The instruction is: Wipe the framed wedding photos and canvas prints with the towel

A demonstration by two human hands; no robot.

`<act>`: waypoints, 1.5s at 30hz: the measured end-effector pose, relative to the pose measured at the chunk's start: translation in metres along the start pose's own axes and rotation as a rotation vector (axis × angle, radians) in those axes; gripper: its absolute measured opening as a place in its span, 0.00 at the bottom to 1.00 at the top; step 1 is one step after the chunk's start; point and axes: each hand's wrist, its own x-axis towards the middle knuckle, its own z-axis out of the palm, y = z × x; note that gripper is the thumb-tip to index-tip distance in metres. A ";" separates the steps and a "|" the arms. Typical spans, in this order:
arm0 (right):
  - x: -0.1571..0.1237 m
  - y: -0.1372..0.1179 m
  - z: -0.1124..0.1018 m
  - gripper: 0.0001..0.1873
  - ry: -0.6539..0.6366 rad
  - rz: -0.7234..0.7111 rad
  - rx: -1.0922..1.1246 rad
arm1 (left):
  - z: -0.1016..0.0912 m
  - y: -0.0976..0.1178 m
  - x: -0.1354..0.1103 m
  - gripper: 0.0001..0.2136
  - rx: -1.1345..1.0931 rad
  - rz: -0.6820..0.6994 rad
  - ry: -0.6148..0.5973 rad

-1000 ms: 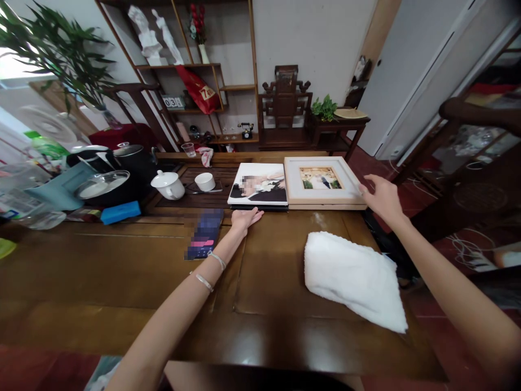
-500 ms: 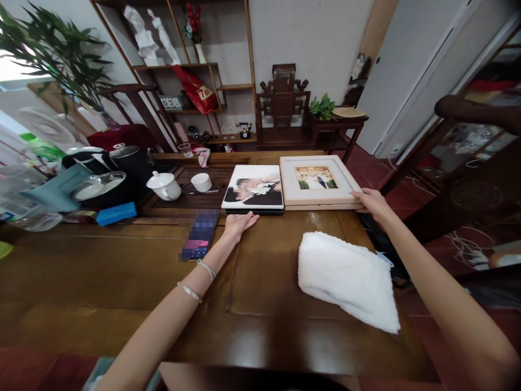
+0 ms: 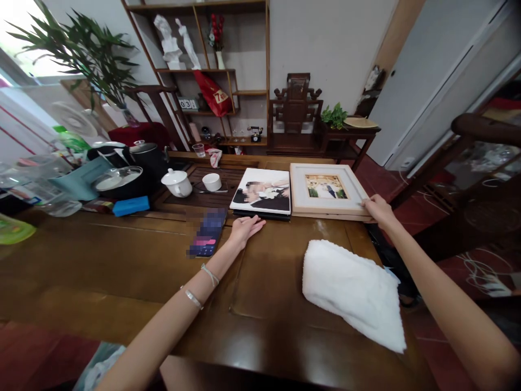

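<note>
A white-framed photo [image 3: 264, 191] lies on top of a dark flat piece at the far side of the wooden table. My left hand [image 3: 243, 230] is just in front of its near edge, fingers stretched out and holding nothing. To the right is a pale wooden picture frame [image 3: 299, 190] with a small photo in a white mat, stacked on another frame. My right hand [image 3: 377, 210] grips its near right corner, the fingertips partly hidden. A folded white towel [image 3: 352, 290] lies between my forearms. By my left wrist is a phone [image 3: 208, 233].
Beyond my left arm stand a lidded white cup [image 3: 177, 183], a small white bowl [image 3: 211, 182] and a dark pot [image 3: 148, 157]. A blue block [image 3: 131, 206] sits nearer. The wooden table's [image 3: 268, 331] right edge runs beside the towel; a dark chair [image 3: 443, 206] stands past it.
The view has shifted slightly left, so everything sits a little further right. My left hand keeps its place by the photo's near edge, and my right hand still grips the frame's corner.
</note>
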 end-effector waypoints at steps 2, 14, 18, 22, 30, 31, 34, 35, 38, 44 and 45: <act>-0.001 0.000 0.000 0.15 -0.010 0.015 -0.017 | -0.001 -0.001 -0.002 0.11 -0.018 0.008 -0.007; -0.014 0.016 -0.009 0.13 -0.024 -0.051 -0.139 | -0.010 -0.002 -0.012 0.04 0.023 -0.001 -0.086; -0.020 0.015 -0.018 0.12 -0.008 -0.138 -0.270 | -0.009 -0.006 -0.017 0.04 0.091 0.064 -0.105; -0.015 0.004 -0.024 0.14 -0.026 -0.247 -0.425 | -0.009 -0.009 -0.029 0.02 0.277 0.103 -0.124; -0.016 -0.015 -0.018 0.19 0.002 -0.291 -0.637 | 0.067 0.006 -0.036 0.12 0.846 0.340 -0.221; -0.018 -0.015 -0.019 0.20 0.005 -0.298 -0.651 | 0.086 0.009 -0.028 0.13 0.913 0.381 -0.198; -0.022 -0.014 -0.021 0.21 0.004 -0.327 -0.687 | 0.134 0.015 0.001 0.13 1.121 0.439 -0.142; -0.023 -0.014 -0.022 0.22 0.001 -0.338 -0.697 | 0.146 0.015 0.010 0.14 1.185 0.446 -0.142; -0.023 -0.013 -0.024 0.23 0.000 -0.373 -0.725 | 0.162 0.011 0.028 0.17 1.368 0.461 -0.162; -0.028 -0.022 -0.038 0.21 0.047 -0.427 -0.745 | 0.162 0.020 0.028 0.16 1.576 0.559 -0.215; -0.031 -0.024 -0.044 0.21 0.068 -0.436 -0.744 | 0.163 0.025 0.024 0.16 1.580 0.584 -0.224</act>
